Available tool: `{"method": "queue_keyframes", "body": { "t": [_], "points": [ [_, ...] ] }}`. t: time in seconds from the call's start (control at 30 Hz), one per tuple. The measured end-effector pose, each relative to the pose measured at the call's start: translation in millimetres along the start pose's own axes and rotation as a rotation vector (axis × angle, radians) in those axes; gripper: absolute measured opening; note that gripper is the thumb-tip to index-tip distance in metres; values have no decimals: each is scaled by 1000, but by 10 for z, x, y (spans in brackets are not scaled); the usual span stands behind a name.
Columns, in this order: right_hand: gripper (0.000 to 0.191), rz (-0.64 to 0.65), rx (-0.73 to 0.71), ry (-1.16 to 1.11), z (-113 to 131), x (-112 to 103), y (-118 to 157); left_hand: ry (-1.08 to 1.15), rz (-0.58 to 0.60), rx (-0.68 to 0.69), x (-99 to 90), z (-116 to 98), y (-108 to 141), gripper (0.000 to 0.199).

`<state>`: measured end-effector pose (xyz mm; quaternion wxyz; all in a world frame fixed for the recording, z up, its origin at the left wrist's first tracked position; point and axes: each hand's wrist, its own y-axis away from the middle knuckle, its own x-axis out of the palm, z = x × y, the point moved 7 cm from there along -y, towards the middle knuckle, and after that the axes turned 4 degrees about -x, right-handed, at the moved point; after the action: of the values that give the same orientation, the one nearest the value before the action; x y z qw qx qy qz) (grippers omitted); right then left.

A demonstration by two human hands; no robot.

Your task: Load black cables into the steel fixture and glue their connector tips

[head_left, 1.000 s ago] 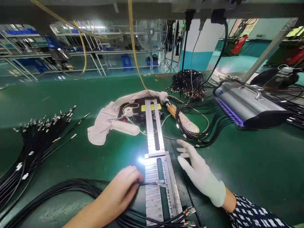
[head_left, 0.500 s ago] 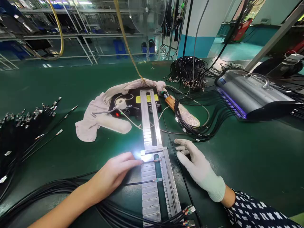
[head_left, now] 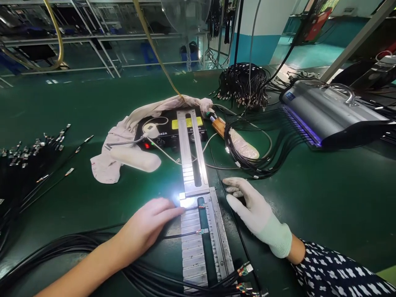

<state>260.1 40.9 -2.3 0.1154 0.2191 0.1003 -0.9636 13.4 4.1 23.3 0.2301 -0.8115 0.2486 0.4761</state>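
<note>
My bare left hand (head_left: 151, 220) pinches a black cable at the left edge of a slotted metal fixture (head_left: 193, 251), beside a bright white light. That cable's connector (head_left: 202, 206) lies across the fixture's slot. Below it, a second cable's connector (head_left: 202, 231) rests in the fixture. My right hand (head_left: 255, 210), in a white glove, hovers or rests just right of the fixture, fingers curved and apart, holding nothing. A bundle of black cables (head_left: 148, 276) runs under my left forearm, with connector ends (head_left: 245, 269) at the fixture's lower right.
Behind the fixture sit a black control box (head_left: 168, 142) draped with pale cloth (head_left: 107, 167) and a wrapped wooden-handled tool (head_left: 241, 142). A silver machine (head_left: 335, 115) with purple light stands right. Cable piles lie at far left (head_left: 18, 181) and back right (head_left: 244, 84).
The whole view has shifted slightly, so the table items appear a little further left and up. Both hands keep nearly the same pose beside the fixture.
</note>
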Motion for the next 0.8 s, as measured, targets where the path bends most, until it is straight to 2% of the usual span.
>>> {"method": "queue_keyframes", "body": {
  "t": [0.1,0.17,0.27,0.47,0.63,0.8],
  "points": [
    [32,0,1,17,16,-2,5,-239,-118,-92,8,2,112,46],
    [32,-3,-6,26,21,-3,10,-290,-127,-103,30,-29,154,49],
    [32,-6,-18,32,20,-2,16,-196,-68,-100,43,-106,162,47],
    [31,-3,-17,44,14,-1,14,115,31,-134,59,-252,196,19],
    [31,0,-8,39,17,1,11,121,-90,-73,-28,-158,134,34],
    [31,11,-18,59,23,9,7,104,-29,-14,-19,-64,-7,41]
  ]
}}
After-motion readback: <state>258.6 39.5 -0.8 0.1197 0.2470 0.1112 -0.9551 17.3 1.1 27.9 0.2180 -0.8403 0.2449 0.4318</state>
